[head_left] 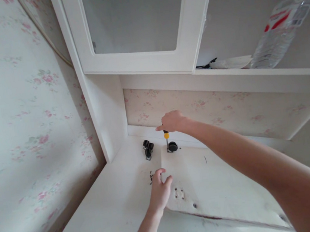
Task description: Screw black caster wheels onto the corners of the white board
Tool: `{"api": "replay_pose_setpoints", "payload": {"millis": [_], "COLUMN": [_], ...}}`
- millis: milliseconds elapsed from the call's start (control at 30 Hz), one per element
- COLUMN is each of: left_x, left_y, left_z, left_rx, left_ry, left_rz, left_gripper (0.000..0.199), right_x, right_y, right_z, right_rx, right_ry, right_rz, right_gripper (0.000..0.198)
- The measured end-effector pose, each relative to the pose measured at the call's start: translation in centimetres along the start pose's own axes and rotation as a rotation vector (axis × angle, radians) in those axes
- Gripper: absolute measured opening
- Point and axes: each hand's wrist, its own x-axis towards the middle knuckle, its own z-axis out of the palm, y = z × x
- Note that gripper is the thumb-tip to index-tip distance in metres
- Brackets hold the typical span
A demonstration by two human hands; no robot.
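My right hand [173, 121] is closed round the handle of a yellow and black screwdriver [166, 135]. The screwdriver stands upright, its shaft down at the mounting plate of a black caster wheel [172, 146]. That caster sits at the back corner of a white board [219, 176]. Over the board's left edge my left hand [161, 186] is held with thumb and fingers apart, nothing seen between them. Just left of its fingers lie several small dark screws [151, 177]. A group of loose black casters [147, 149] rests on the white desk to the left of the screwdriver.
The white desk top [104, 212] carries the board. Above hangs a white cabinet door [140, 63] with a glass pane. A clear plastic bottle [277, 29] stands on the open shelf [293, 70] at right. Floral wallpaper [32, 127] covers the left wall.
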Motion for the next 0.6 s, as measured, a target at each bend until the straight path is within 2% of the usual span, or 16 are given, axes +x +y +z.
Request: {"api": "replay_pose_setpoints", "payload": {"millis": [133,200,300,333,367,433,500,600], "left_x": [-0.3,-0.2,0.5,0.9,1.4,2.4,3.5,5.2], "left_y": [-0.4,-1.1,-2.7,-3.2,-3.7,-4.5,-4.9,-5.2], "left_z": [-0.5,-0.8,-1.7,-2.2,-2.6,-3.7,-4.7,-5.5], "left_rx": [-0.01,0.029,0.163,0.206,0.249,0.349,0.469,0.644], "left_ry": [-0.027,-0.018,0.003,0.012,0.019,0.039,0.049,0.057], "left_rz": [-0.012,0.027,0.121,0.139,0.154,0.187,0.23,0.286], "left_gripper": [0.042,0.042,0.04,0.039,0.038,0.032,0.026,0.023], "right_x": [-2.0,-3.7,-7.2,-8.5,-9.9,-13.0,-16.4,-22.4], "right_y": [1.5,2.3,3.7,4.2,4.8,5.8,6.7,7.1], "right_z": [-0.8,-1.3,-1.0,-0.5,0.4,3.0,6.5,12.6], "right_rx": [0.034,0.049,0.089,0.143,0.22,0.451,0.765,1.259], "right_ry": [0.088,0.153,0.285,0.371,0.422,0.434,0.445,0.438], "right_rz": [0.069,0.113,0.177,0.207,0.233,0.289,0.382,0.561], "right_gripper": [0.062,0.063,0.065,0.064,0.062,0.054,0.047,0.047]}}
